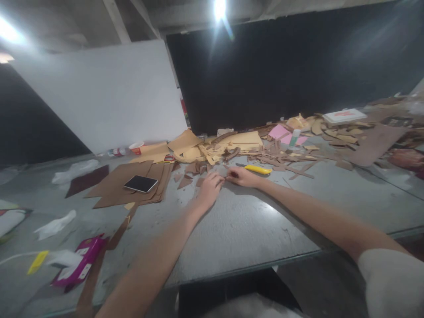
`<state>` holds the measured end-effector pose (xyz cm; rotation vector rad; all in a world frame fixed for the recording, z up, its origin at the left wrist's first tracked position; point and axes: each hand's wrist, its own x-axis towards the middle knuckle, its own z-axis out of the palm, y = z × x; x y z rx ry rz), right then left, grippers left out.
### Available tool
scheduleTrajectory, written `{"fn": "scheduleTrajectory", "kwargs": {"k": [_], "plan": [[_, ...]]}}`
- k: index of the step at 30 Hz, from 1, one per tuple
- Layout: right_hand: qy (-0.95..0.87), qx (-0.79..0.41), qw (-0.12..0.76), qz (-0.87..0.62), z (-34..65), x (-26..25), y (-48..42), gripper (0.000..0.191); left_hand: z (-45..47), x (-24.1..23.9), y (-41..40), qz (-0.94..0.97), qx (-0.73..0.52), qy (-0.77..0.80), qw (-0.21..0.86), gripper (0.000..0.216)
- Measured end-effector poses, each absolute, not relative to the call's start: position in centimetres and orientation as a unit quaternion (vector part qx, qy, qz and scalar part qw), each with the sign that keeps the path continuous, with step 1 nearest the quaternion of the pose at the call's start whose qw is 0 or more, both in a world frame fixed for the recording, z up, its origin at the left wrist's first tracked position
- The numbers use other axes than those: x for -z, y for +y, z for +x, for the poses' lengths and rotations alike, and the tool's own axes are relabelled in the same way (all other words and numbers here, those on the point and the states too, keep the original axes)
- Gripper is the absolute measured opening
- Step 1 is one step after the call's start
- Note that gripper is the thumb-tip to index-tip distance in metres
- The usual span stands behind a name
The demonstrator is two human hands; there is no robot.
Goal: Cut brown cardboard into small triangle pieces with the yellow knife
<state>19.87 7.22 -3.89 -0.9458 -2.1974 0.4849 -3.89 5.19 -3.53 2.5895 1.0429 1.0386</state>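
Both my arms reach forward over a grey table [251,225]. My left hand [209,187] and my right hand [241,176] meet near the table's middle, fingers curled and pinched round something small that I cannot make out. Small brown cardboard scraps [185,180] lie just left of my left hand. A yellow utility knife [257,169] rests on the table right behind my right hand, untouched.
A stack of brown cardboard sheets [129,187] with a dark phone [141,183] on top lies to the left. A heap of cardboard offcuts [232,145] runs along the back. A pink packet [79,265], a pink sheet [281,133] and a white box [344,115] are also there.
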Motion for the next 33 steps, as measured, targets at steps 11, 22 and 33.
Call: {"fn": "scheduleTrajectory", "kwargs": {"k": [11, 22, 33], "plan": [[-0.805, -0.227, 0.366, -0.409, 20.3, 4.2, 8.2, 0.046, -3.8, 3.6, 5.0, 0.844, -0.368, 0.388, 0.047, 0.030], [-0.746, -0.174, 0.413, -0.492, 20.4, 5.5, 9.8, 0.030, -3.6, 2.8, 3.6, 0.897, -0.272, 0.345, 0.045, 0.035], [-0.682, -0.153, 0.473, -0.536, 20.7, 5.1, 9.6, 0.026, -3.7, 5.2, 6.3, 0.857, -0.191, 0.479, 0.021, 0.057]]}}
